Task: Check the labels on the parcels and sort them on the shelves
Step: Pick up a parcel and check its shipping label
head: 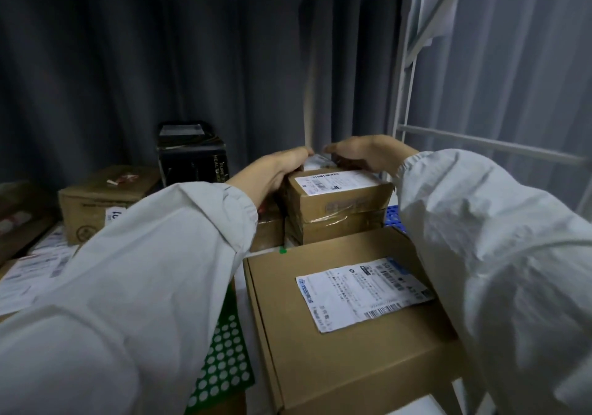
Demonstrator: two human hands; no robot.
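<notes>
Here both white-sleeved arms reach deep into the white metal shelf [404, 100], and the hands meet over a small brown cardboard parcel with a white barcode label [336, 190] on its top. The left hand [275, 168] curls round the parcel's far left corner, fingers over the top edge; the right hand [365, 153] cups the far right edge, fingers bent down behind it, where something small and pale, perhaps another packet, lies half hidden. That parcel sits squarely on a second taped brown box [333, 227], so the two-sided hold looks meant to square it on the stack or steady it, label up for reading. Nearer the camera lies a large flat brown carton with a white shipping label [352, 334], also face up, touching the right sleeve. Off to the left stand a black printed box [192, 158] against the dark curtain [128, 62] and a brown carton with red tape marks [102, 200], well apart from the hands. A green sheet dotted with white circles [224, 350] lies under the left forearm.
</notes>
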